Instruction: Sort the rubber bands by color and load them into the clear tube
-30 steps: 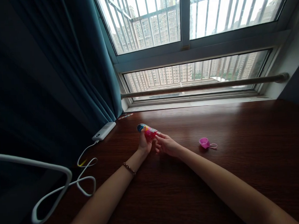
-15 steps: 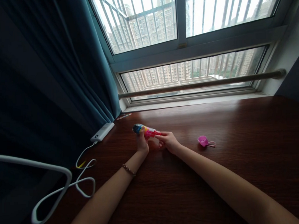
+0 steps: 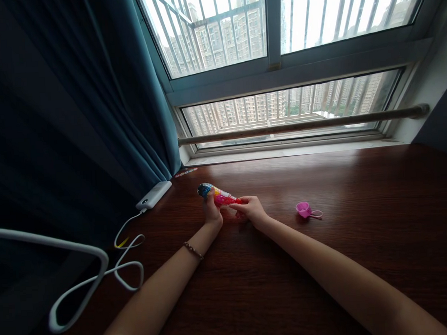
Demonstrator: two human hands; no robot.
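A small bottle-shaped item with a dark blue rounded end and a yellow, pink and red body lies tilted between my hands above the table. My left hand is closed around its body, thumb on top, with a beaded bracelet on the wrist. The narrow red end is pinched by my right hand, whose thumb and index finger meet there; its other fingers are curled below. Right of my hands, a pink plastic cup-like cap with a thin loop rests on the tabletop, untouched.
The brown wooden table reaches to a window with a horizontal rail. At left, a white power bank with a white cable lies near the blue curtain.
Both hands keep their hold on the bottle-shaped item. My right fingers have shifted slightly at its red end, and the view has moved a little.
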